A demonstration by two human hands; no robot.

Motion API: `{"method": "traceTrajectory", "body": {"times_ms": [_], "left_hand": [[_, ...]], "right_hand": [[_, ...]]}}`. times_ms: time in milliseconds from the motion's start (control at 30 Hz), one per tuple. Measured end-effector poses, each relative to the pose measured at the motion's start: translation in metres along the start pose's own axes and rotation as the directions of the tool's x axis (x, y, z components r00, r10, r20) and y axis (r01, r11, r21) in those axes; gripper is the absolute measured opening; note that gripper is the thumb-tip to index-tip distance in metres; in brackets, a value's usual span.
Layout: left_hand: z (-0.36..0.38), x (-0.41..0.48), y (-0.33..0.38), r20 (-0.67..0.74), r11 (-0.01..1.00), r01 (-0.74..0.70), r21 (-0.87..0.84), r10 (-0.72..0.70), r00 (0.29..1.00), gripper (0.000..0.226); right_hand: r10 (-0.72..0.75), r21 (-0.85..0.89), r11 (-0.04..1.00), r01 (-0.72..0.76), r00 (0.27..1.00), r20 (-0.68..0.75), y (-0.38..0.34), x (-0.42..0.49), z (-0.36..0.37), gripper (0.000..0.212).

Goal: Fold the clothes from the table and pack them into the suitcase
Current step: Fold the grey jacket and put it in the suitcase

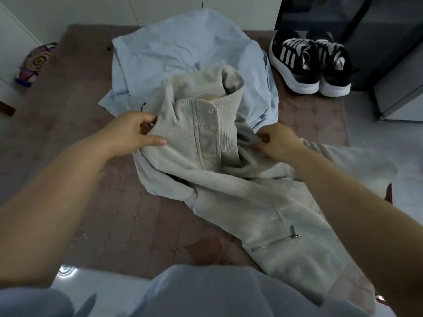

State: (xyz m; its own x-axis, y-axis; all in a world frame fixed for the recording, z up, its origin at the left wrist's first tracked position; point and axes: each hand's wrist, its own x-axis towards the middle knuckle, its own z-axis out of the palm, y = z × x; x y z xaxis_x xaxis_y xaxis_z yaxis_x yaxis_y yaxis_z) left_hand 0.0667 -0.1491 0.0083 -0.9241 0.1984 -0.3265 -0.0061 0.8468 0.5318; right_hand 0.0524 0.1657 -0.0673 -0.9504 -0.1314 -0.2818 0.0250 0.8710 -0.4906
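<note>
A pale grey ribbed garment (212, 143) with a buttoned front and a zip pocket lies crumpled on the brown quilted surface (91, 213). My left hand (135, 133) grips its left edge beside the button strip. At the right, my right hand (277, 139) pinches a fold of the same garment. Under and behind it lies a light blue shirt (183, 49), spread loosely. The grey garment's lower part trails toward me and off the right side. No suitcase shows in view.
A pair of black and white sneakers (309, 62) stands at the back right of the surface. A dark cabinet (366, 30) rises behind them. A colourful patterned object (34, 62) lies at the far left by the white wall.
</note>
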Motion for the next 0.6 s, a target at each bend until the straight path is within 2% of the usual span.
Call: {"method": "traceTrajectory", "body": {"times_ms": [67, 133, 200, 233, 300, 367, 400, 467, 533, 600], "left_hand": [[-0.002, 0.004, 0.009, -0.080, 0.995, -0.040, -0.092, 0.033, 0.996, 0.012], [-0.008, 0.015, 0.017, -0.257, 0.982, -0.083, -0.168, 0.037, 0.966, 0.010], [-0.019, 0.028, 0.026, -0.435, 0.972, -0.127, -0.196, 0.030, 0.900, 0.012], [-0.026, 0.036, 0.030, -0.503, 0.973, -0.134, -0.190, 0.021, 0.864, 0.011], [-0.038, 0.050, 0.040, -0.618, 0.973, -0.157, -0.167, 0.020, 0.786, 0.018], [-0.043, 0.064, 0.058, -0.691, 0.973, -0.202, -0.109, 0.072, 0.719, 0.028], [-0.042, 0.073, 0.066, -0.700, 0.978, -0.202, -0.058, 0.104, 0.706, 0.030], [-0.030, 0.092, 0.080, -0.660, 0.986, -0.166, 0.034, 0.147, 0.737, 0.033], [-0.011, 0.111, 0.084, -0.543, 0.989, -0.124, 0.085, 0.150, 0.826, 0.038], [0.010, 0.120, 0.076, -0.378, 0.983, -0.085, 0.160, 0.140, 0.915, 0.058]], "right_hand": [[0.025, 0.171, 0.985, 0.016, 0.972, -0.234, 0.000, -0.017, -0.018, 0.008], [0.083, 0.310, 0.949, 0.060, 0.899, -0.430, -0.002, -0.039, -0.042, 0.009], [0.160, 0.398, 0.910, 0.117, 0.786, -0.597, -0.002, -0.061, -0.065, 0.008], [0.197, 0.421, 0.894, 0.152, 0.712, -0.674, -0.003, -0.071, -0.075, 0.014], [0.240, 0.437, 0.870, 0.230, 0.577, -0.781, -0.005, -0.089, -0.089, 0.022], [0.262, 0.435, 0.865, 0.250, 0.514, -0.817, -0.004, -0.098, -0.093, 0.023], [0.276, 0.443, 0.866, 0.231, 0.517, -0.810, 0.000, -0.097, -0.092, 0.024], [0.327, 0.471, 0.871, 0.136, 0.557, -0.764, 0.012, -0.086, -0.082, 0.018], [0.410, 0.511, 0.859, -0.016, 0.620, -0.669, 0.030, -0.070, -0.068, 0.006], [0.467, 0.516, 0.838, -0.178, 0.723, -0.509, 0.047, -0.057, -0.053, 0.026]]}}
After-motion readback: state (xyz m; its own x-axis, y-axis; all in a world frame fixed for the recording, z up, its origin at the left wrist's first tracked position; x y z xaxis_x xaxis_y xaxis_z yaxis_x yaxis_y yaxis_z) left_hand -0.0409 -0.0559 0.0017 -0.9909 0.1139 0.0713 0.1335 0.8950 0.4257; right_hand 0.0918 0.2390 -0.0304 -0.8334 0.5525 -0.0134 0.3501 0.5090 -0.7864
